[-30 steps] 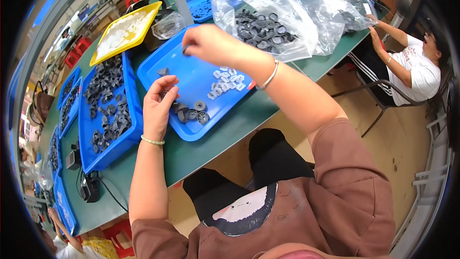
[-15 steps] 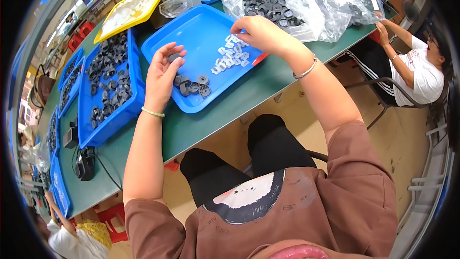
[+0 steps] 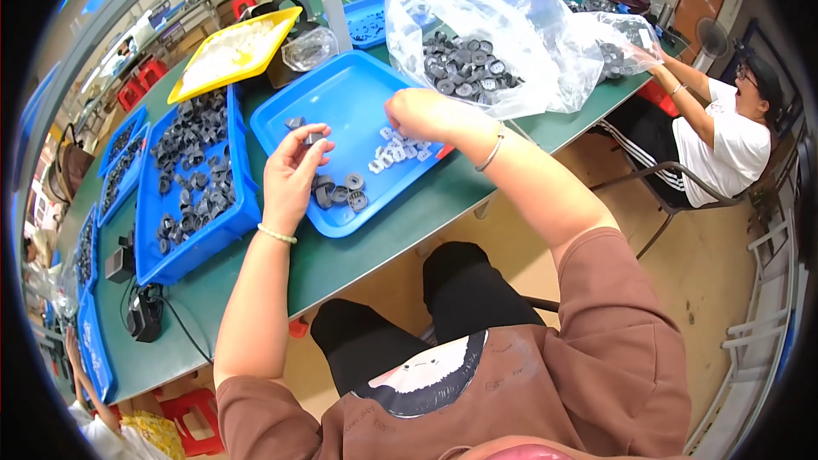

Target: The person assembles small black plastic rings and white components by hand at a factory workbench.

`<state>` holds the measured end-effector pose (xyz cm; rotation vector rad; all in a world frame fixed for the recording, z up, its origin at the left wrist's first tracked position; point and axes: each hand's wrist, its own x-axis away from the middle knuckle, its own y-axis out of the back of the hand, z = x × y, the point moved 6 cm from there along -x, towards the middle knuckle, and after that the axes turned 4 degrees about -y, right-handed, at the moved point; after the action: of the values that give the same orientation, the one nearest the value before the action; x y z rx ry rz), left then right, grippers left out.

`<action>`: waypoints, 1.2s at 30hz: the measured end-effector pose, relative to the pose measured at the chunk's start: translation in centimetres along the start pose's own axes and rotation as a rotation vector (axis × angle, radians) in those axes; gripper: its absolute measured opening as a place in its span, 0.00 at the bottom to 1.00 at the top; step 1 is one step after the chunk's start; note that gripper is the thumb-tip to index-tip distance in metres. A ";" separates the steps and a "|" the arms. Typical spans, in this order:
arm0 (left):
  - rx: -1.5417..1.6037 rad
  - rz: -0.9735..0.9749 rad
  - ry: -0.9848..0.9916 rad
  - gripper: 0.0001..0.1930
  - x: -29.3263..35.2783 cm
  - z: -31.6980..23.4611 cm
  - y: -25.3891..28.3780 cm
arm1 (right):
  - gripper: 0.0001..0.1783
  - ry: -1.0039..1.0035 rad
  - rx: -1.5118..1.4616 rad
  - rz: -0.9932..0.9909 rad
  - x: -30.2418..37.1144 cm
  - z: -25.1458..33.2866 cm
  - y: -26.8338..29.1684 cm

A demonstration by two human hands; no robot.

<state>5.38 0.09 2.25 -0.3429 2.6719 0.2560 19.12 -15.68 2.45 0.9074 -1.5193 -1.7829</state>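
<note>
My left hand is over the near left side of a blue tray, thumb and fingers closed on a small dark grey round part. Another dark grey piece shows just past its fingertips; whether the hand touches it I cannot tell. Several dark grey round parts lie in the tray beside this hand. My right hand is at the tray's right side with curled fingers, just above a spread of small white plastic pieces. What its fingertips hold, if anything, is hidden.
Left of the tray stands a deeper blue bin of dark grey parts, with a yellow tray of white pieces at its far end. A clear plastic bag of dark parts lies far right. A seated co-worker handles another bag.
My right hand has moved left over the tray, toward its middle. A second dark grey piece now shows beyond my left fingertips. The co-worker's head has tipped back, and the whole view has shifted.
</note>
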 end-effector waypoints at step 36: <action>0.209 -0.102 -0.028 0.22 -0.4 -0.4 0.3 | 0.12 0.301 -1.373 -0.007 -2.8 5.4 2.6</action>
<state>5.52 0.34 2.87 -0.4043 2.6139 -0.0494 16.35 -10.71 5.92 0.3868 0.0749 -1.9846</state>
